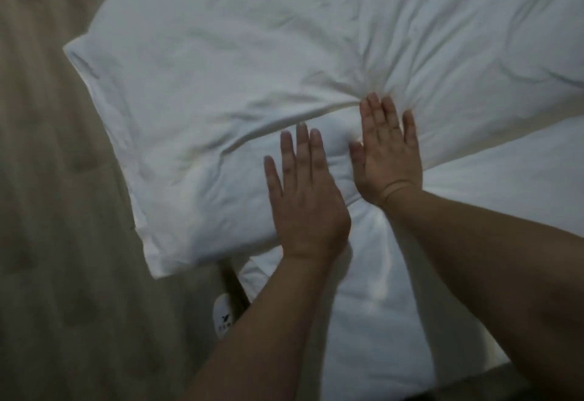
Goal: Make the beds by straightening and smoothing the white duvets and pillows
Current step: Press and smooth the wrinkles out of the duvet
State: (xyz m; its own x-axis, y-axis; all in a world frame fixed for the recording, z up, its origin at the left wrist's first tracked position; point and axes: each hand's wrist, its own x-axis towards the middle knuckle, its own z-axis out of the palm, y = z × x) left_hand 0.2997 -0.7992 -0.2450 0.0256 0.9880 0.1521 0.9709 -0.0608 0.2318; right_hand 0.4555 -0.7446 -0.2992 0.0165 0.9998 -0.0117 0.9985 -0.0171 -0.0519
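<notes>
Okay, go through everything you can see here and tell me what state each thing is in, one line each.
Left hand: open, flat, palm down on the lower pillow.
Right hand: open, flat, fingertips at the upper pillow's edge.
Upper pillow: creased, overlapping the lower pillow, wrinkles bunching by the right hand.
Lower pillow: dented under the hands, lightly wrinkled.
Duvet: fairly smooth.
White slipper: on the floor, partly hidden.

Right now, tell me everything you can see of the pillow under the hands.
The pillow is white, in a soft cotton-looking case, plump but creased. It lies flat and skewed on the bed, one corner overhanging toward the wooden floor. A long fold runs across it, and wrinkles gather where the right hand presses. The left hand lies flat, fingers spread, on its near part. Its far side meets more white bedding; where one ends cannot be told.
</notes>
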